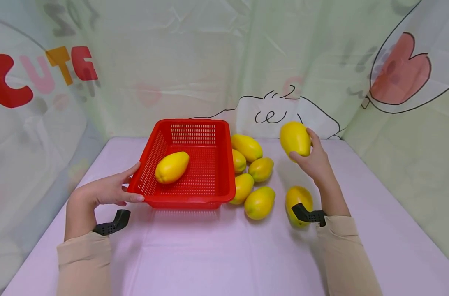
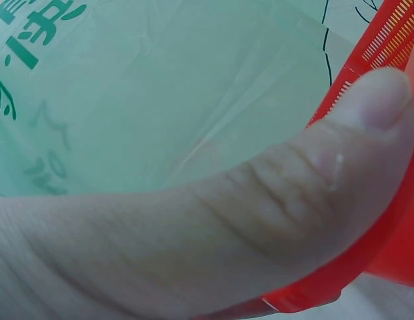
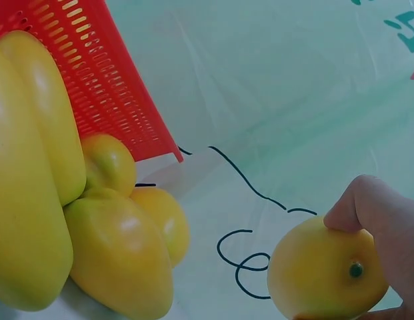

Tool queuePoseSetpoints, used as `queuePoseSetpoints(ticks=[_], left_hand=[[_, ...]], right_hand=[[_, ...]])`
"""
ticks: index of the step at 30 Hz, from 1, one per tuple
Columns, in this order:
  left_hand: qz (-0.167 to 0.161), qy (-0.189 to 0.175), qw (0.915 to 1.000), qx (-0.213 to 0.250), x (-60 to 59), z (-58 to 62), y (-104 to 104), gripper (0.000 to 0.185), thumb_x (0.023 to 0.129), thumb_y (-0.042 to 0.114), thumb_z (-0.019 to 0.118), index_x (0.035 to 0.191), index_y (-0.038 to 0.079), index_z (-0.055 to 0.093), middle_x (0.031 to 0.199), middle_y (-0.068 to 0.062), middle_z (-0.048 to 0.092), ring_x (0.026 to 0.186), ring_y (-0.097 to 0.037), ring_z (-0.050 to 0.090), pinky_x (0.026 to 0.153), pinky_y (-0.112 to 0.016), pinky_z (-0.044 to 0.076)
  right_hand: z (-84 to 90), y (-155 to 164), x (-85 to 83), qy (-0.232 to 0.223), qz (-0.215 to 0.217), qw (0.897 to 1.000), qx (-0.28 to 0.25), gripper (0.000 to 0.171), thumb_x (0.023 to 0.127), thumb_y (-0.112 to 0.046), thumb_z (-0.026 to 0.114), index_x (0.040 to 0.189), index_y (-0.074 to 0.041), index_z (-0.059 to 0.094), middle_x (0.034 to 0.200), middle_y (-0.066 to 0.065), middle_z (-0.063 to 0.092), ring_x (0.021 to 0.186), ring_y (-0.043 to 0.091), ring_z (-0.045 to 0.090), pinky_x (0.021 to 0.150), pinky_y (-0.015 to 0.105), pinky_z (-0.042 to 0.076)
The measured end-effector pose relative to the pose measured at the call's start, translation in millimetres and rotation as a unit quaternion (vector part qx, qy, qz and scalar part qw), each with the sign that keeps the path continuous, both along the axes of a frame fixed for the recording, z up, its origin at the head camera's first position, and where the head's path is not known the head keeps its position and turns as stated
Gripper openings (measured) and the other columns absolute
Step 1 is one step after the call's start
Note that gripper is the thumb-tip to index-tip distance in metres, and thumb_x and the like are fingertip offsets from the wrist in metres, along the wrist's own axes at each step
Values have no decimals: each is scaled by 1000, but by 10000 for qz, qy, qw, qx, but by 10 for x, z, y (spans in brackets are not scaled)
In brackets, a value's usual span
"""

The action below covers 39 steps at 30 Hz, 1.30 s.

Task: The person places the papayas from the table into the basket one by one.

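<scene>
Fingers (image 1: pixel 300 156) of the right hand (image 1: pixel 315 162) are wrapped round a yellow mango (image 1: pixel 295 138), thumb at one side, fingertips at the other, and it's up in the air above the far right part of the tabletop (image 1: pixel 217 250), just right of the red basket (image 1: pixel 209 193). Over on the other side, the left hand (image 1: pixel 100 191) pinches the basket's near-left rim, thumb (image 2: pixel 367 107) on top of the red edge, fingers underneath. One mango (image 1: pixel 172 167) already lies inside the basket, towards its left wall. Outward from there, a cluster of loose mangoes (image 1: pixel 252 176) sits on the tabletop touching or just beside the basket's right wall, and one more (image 1: pixel 299 199) lies by the right wrist. That held fruit looks smooth and glossy, firm-skinned, likely a bit slippery and moderately heavy, so a broad grip round its fat middle seems safest. The basket looks like light, slightly flexible plastic mesh; its stiff rim is the place to hold.
</scene>
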<state>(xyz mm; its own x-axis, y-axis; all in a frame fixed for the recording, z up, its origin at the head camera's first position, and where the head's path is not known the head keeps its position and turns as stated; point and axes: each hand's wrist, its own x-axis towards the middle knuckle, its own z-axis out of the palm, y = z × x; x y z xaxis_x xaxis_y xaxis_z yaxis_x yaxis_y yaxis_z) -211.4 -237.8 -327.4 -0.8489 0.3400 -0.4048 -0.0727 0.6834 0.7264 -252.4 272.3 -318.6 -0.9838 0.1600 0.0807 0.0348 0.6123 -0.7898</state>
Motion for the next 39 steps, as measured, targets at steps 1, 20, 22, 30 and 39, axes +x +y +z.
queuePoseSetpoints(ticks=[1, 20, 22, 30, 39], left_hand=[[17, -3, 10000, -9, -3, -1, 0, 116, 74, 47, 77, 152, 30, -7, 153, -23, 18, 128, -38, 35, 86, -43, 55], [-8, -7, 10000, 22, 3, -12, -10, 114, 75, 46, 76, 152, 29, -7, 152, -24, 19, 129, -38, 34, 87, -43, 55], [19, -12, 10000, 12, 4, -10, -8, 114, 75, 46, 76, 152, 30, -6, 152, -23, 19, 129, -38, 34, 87, -43, 55], [-46, 7, 10000, -22, 1, -3, -5, 114, 75, 46, 76, 152, 29, -7, 153, -24, 18, 130, -39, 33, 87, -43, 55], [-94, 15, 10000, -30, -2, -6, -3, 113, 77, 45, 75, 152, 27, -8, 152, -25, 19, 128, -39, 35, 87, -43, 55]], right_hand=[[3, -3, 1, -3, -6, 10000, 11, 91, 90, -28, 60, 153, -27, -6, 158, 18, 13, 125, 43, 33, 102, 60, 34], [70, -77, 64, 26, 18, 10000, -5, 94, 88, -29, 62, 153, -32, -6, 158, 15, 15, 122, 41, 36, 100, 58, 36], [78, -89, 71, 51, 41, 10000, 28, 94, 88, -29, 62, 152, -33, -5, 158, 15, 16, 121, 40, 37, 98, 56, 37], [115, -148, 101, 71, 115, 9999, 59, 93, 88, -29, 62, 152, -35, -5, 157, 14, 18, 118, 39, 39, 96, 53, 38], [149, -212, 130, 165, 210, 9995, 161, 92, 87, -29, 62, 153, -34, -3, 156, 14, 20, 116, 38, 41, 95, 53, 40]])
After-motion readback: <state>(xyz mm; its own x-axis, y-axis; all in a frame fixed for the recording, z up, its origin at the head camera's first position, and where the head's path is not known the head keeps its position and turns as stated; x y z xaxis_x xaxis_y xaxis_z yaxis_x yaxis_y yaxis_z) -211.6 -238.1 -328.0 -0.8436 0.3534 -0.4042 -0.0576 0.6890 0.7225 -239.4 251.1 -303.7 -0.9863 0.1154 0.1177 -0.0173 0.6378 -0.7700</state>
